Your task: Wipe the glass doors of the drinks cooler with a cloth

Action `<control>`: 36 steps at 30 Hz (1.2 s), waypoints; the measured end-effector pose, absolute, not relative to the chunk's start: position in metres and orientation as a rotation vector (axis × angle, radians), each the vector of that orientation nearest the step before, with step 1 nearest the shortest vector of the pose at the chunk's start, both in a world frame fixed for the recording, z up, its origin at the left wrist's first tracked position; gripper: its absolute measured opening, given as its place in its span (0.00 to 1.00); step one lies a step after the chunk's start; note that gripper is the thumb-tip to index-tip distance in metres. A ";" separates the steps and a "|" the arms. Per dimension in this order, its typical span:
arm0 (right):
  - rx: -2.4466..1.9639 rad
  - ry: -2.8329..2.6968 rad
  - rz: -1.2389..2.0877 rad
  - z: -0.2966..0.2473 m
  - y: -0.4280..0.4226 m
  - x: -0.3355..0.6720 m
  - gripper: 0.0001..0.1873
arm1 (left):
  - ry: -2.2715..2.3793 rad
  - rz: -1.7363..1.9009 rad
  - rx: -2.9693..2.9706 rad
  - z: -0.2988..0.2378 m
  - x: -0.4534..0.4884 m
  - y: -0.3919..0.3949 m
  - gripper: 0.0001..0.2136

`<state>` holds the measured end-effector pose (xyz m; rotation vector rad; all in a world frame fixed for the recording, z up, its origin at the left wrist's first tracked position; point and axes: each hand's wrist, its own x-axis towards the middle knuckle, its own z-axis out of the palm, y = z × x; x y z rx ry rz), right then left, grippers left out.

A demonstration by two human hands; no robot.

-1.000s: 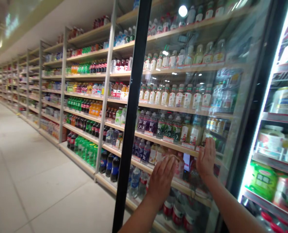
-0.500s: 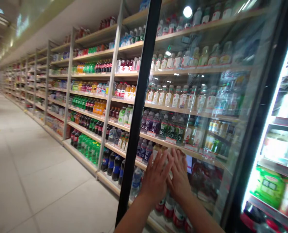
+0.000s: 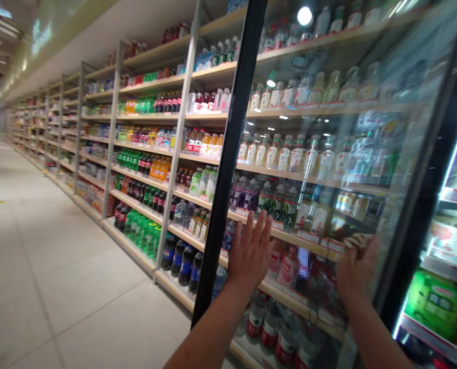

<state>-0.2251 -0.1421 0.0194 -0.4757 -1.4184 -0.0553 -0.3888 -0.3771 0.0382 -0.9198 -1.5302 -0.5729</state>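
Note:
In the head view, a glass door (image 3: 328, 205) in a black frame stands swung out before me. My left hand (image 3: 249, 253) lies open on the glass, fingers stretched upward and apart, with nothing in it. Farther right, my right hand (image 3: 355, 271) is at the same pane, its fingers bent and somewhat blurred. A crumpled beige-brown cloth (image 3: 357, 241) shows at its fingertips, against the glass. Bottles on wooden shelves show through the pane behind both hands.
At right is a lit fridge (image 3: 449, 195) holding a green pack (image 3: 436, 297). Long shelves of bottled drinks (image 3: 143, 164) run away to the left, beyond the door's black edge (image 3: 228, 169). A pale tiled floor (image 3: 70, 266) lies at left.
My hands were together at the middle of the glass. Now they are apart: the right one has moved right with the cloth, while the left has shifted slightly up.

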 end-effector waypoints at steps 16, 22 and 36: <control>-0.347 -1.406 -0.333 0.066 -0.165 -0.241 0.31 | -1.498 -0.590 -0.928 0.036 -0.390 -0.379 0.33; -0.279 -1.548 0.208 0.078 -0.236 -0.233 0.32 | -1.479 -0.601 -0.930 0.037 -0.390 -0.379 0.31; -0.041 -1.683 -0.271 0.024 -0.224 -0.280 0.36 | -1.489 -0.566 -0.916 0.038 -0.389 -0.380 0.31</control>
